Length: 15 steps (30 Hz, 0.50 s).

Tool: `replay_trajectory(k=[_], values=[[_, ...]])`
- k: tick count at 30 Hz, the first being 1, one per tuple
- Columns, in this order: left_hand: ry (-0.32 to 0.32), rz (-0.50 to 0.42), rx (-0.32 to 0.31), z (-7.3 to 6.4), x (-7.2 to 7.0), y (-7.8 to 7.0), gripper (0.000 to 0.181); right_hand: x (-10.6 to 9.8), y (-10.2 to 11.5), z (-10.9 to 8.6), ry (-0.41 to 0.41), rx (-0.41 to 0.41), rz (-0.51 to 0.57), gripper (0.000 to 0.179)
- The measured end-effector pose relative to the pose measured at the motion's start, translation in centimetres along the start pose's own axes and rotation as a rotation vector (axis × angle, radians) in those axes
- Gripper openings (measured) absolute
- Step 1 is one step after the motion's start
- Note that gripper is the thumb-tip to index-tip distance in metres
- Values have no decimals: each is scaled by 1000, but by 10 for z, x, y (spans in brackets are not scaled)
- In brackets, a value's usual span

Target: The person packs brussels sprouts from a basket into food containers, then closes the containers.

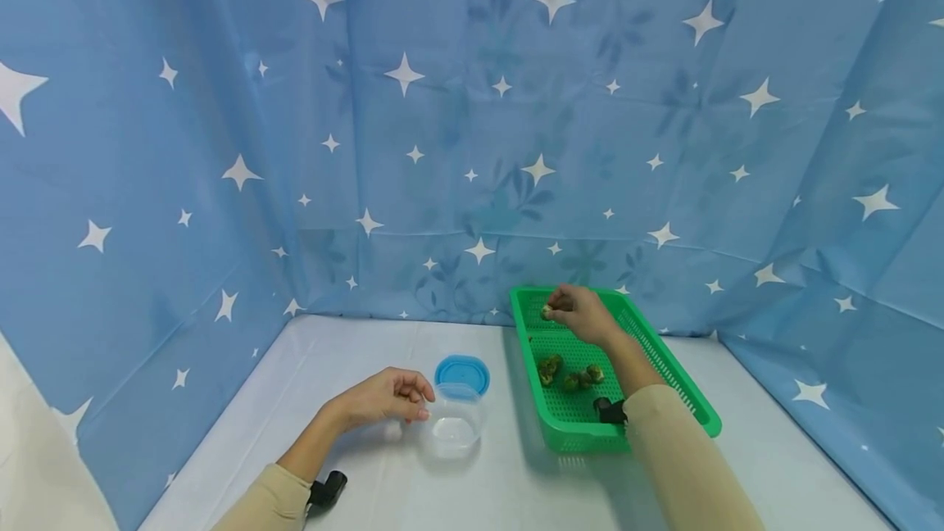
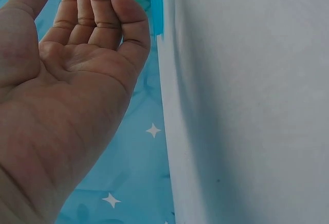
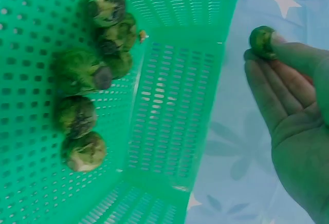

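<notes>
My right hand (image 1: 585,316) pinches a Brussels sprout (image 3: 262,41) between thumb and fingertips, above the far end of the green basket (image 1: 555,433). Several more Brussels sprouts (image 3: 79,72) lie on the basket's perforated floor. On the left, my left hand (image 1: 383,397) hovers beside a clear plastic container (image 1: 452,433), its fingers loosely bent and its fingertips right at the rim. Nothing shows between thumb and fingers of that hand (image 2: 77,75) in the left wrist view. Just behind the container lies a round blue lid (image 1: 462,373).
A white-covered table (image 1: 354,351) carries everything. Blue curtain (image 1: 442,146) with white stars closes off the back and both sides. The basket's raised walls (image 3: 169,111) stand between the right hand and the container.
</notes>
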<state>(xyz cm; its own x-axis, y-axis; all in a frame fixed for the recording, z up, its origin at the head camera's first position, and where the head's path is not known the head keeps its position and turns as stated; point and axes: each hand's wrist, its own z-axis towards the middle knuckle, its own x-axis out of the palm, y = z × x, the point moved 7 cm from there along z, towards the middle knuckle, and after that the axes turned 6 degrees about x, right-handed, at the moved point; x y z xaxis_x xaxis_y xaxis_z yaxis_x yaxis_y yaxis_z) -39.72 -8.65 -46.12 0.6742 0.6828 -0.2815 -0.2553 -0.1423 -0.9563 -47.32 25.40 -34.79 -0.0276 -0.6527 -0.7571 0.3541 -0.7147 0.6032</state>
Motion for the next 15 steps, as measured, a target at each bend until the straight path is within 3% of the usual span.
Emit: replay_trajectory(k=[9,15], values=[[-9,10,-7,0,-1,-1,41,-17,44,1,-75,-85,68,17],[-8,11,-8,0,0,-1,41,-25,71,-9,-159,-171,133,17]])
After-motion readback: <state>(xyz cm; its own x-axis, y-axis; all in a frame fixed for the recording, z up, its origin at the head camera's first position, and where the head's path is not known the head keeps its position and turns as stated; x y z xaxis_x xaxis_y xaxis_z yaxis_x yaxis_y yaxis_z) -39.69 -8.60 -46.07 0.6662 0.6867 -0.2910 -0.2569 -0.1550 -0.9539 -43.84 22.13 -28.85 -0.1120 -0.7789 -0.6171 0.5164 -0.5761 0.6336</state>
